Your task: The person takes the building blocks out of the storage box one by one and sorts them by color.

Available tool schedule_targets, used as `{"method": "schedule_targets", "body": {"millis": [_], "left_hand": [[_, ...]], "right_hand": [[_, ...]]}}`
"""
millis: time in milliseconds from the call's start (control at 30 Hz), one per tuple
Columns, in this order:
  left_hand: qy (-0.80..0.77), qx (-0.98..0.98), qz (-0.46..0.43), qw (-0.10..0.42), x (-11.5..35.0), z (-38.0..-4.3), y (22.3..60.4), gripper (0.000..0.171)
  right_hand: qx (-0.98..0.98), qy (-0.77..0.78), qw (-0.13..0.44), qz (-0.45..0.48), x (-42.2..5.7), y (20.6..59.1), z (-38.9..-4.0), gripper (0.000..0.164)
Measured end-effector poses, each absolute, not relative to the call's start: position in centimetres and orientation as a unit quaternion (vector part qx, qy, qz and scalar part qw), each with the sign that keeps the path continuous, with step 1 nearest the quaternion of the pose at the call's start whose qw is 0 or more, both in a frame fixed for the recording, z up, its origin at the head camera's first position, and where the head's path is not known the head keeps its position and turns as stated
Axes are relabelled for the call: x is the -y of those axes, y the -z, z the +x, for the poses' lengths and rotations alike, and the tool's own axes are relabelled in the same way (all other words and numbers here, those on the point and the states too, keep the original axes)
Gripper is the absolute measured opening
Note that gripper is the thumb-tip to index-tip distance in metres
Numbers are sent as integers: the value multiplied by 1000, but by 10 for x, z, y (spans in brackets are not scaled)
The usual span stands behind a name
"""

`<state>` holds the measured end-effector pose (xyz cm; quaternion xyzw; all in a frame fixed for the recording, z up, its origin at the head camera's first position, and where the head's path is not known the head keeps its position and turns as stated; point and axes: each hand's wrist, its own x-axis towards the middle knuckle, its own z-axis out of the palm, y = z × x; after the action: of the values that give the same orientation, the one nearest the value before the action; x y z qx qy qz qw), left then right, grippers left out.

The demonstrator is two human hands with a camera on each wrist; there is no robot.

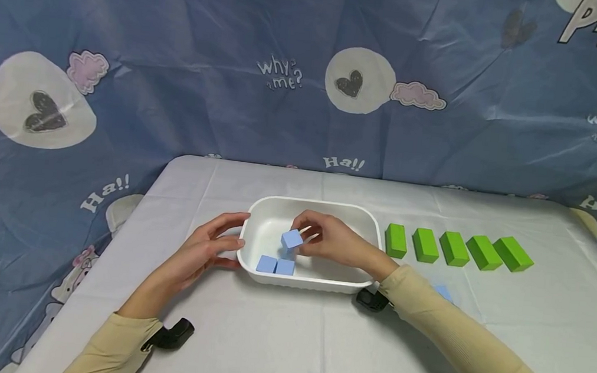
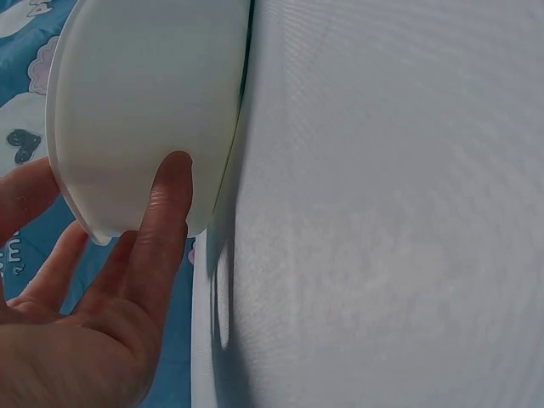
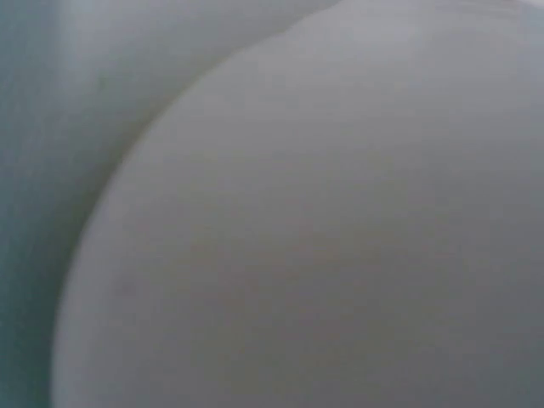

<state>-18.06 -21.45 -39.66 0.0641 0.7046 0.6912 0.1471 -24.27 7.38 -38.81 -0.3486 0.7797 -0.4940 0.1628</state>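
Over the white plastic tray (image 1: 316, 284), my right hand (image 1: 328, 239) pinches a light blue cube (image 1: 292, 239) between thumb and fingers. Two more blue cubes (image 1: 275, 265) lie side by side on the tray floor at the front left, and a bit of blue shows right under the held cube. My left hand (image 1: 208, 244) rests its spread, fairly straight fingers against the tray's left end. In the left wrist view, one fingertip (image 2: 176, 166) touches the tray's outer wall (image 2: 153, 93). Only a blurred pale curved surface fills the right wrist view.
Several green blocks (image 1: 453, 248) stand in a row to the right of the tray. Another blue piece (image 1: 444, 292) is partly hidden behind my right sleeve (image 1: 441, 317). The table has a white cloth (image 1: 274, 338), with a blue printed curtain (image 1: 230, 115) behind it.
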Motion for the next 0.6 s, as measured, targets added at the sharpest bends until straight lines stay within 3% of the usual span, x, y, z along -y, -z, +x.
{"method": "schedule_targets", "body": {"millis": [600], "left_hand": [[-688,-708,66,147,214,-179,396,57]], "right_hand": [[-755,550,111,-340,-84,372,-237,33]]}}
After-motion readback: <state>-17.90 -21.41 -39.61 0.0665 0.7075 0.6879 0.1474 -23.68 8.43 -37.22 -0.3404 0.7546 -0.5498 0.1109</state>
